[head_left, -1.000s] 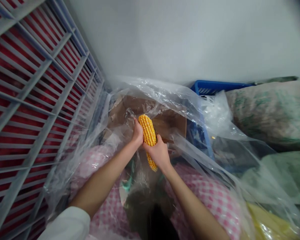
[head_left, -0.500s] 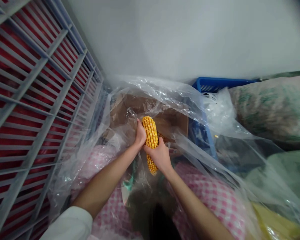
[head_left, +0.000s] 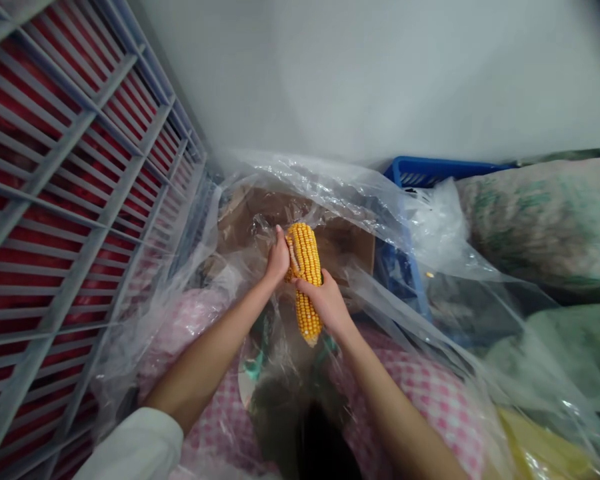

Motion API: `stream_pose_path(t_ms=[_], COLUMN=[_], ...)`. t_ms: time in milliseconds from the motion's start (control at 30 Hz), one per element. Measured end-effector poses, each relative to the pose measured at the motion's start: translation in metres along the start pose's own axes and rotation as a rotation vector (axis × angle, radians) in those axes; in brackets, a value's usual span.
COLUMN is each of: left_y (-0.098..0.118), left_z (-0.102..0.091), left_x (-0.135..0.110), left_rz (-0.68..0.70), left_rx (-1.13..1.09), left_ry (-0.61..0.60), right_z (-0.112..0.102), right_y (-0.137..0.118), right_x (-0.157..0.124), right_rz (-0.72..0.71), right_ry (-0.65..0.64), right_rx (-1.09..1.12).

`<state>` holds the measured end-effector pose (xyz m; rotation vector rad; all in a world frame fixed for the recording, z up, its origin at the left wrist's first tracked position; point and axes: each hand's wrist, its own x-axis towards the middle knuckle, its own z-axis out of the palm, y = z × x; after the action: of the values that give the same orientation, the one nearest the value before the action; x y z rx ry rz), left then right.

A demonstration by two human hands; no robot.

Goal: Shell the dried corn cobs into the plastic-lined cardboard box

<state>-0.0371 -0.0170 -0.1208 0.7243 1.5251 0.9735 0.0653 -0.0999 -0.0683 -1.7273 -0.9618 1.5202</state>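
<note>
Both of my hands grip one yellow corn cob point(head_left: 307, 273), held roughly upright above a clear plastic sheet point(head_left: 330, 193). My left hand point(head_left: 278, 257) is closed on the cob's upper left side, thumb pressing the kernels. A thin strip of bare cob shows next to that thumb. My right hand point(head_left: 327, 303) wraps around the cob's middle and lower part. Under the plastic lies a brown cardboard box point(head_left: 345, 243), directly beyond the cob.
A grey metal grille over red point(head_left: 65, 193) fills the left side. A blue plastic crate point(head_left: 430, 173) stands behind the plastic at the back right. Stuffed woven sacks point(head_left: 545, 213) lie on the right. Pink checked cloth point(head_left: 430, 393) covers my lap.
The cob has turned slightly in my hands and shifted a little right. My right hand has slid lower on it, and a bare strip now shows by my left thumb.
</note>
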Motion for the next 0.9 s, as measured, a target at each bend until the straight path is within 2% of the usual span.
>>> stream_pose_path(t_ms=[100, 167, 233, 333, 400, 533, 700, 833, 900], left_y=[0.011, 0.017, 0.021, 0.023, 0.022, 0.017, 0.013, 0.021, 0.027], left_z=[-0.01, -0.015, -0.014, -0.003, 0.005, 0.011, 0.003, -0.002, -0.001], left_x=[0.007, 0.01, 0.007, -0.006, -0.016, -0.025, -0.014, -0.012, -0.014], left_rz=[0.085, 0.208, 0.231, 0.069, 0.053, 0.132, 0.193, 0.29, 0.288], left_rx=[0.244, 0.362, 0.334, 0.123, 0.062, 0.118, 0.213, 0.299, 0.24], left_ry=[0.028, 0.107, 0.145, -0.035, -0.094, -0.002, 0.011, 0.082, 0.003], right_z=[-0.006, -0.01, -0.012, -0.012, -0.008, -0.002, -0.001, -0.006, -0.007], right_y=[-0.001, 0.0, 0.003, 0.006, 0.007, 0.007, 0.004, 0.002, 0.001], right_x=[0.006, 0.009, 0.011, 0.012, 0.013, 0.013, 0.013, 0.015, 0.016], right_rz=[0.048, 0.035, -0.012, -0.056, -0.062, -0.058, -0.037, -0.04, -0.045], right_ry=[-0.049, 0.026, 0.105, 0.098, 0.067, 0.063, 0.078, 0.136, 0.154], right_rx=[0.142, 0.034, -0.113, -0.133, -0.063, 0.011, 0.1, 0.098, 0.055])
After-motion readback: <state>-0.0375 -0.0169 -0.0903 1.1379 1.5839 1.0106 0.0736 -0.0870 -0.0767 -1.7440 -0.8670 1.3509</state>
